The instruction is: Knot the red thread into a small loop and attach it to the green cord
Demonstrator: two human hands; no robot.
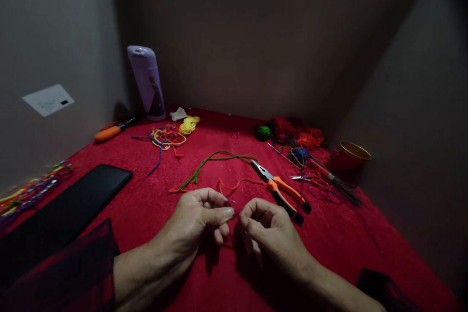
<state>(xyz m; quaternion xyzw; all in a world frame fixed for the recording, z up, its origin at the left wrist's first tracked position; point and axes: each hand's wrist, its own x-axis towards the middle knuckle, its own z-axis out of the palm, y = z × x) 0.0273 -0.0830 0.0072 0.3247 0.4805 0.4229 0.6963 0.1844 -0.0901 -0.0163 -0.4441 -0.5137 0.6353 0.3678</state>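
Just in front of me, my left hand (201,217) pinches a thin purple-magenta thread (236,210) between thumb and forefinger. My right hand (272,231) meets it from the other side, its thumb and forefinger closed on the same thread. A small shiny piece shows at the left fingertips, too small to make out. Beyond the hands lie a green cord (215,157) and an orange cord (239,184). Needle-nose pliers (283,187) with orange and black handles rest right beside my right hand, their jaws pointing away.
Small scissors (316,179), a brush (343,187), a cup (349,161) and tangled yarn (309,137) occupy the right side. Leftward are a dark phone (106,183), a lilac bottle (146,83), an orange-handled tool (109,133), mixed threads (166,136) and braided strands (40,187). Red cloth (219,131) covers the table.
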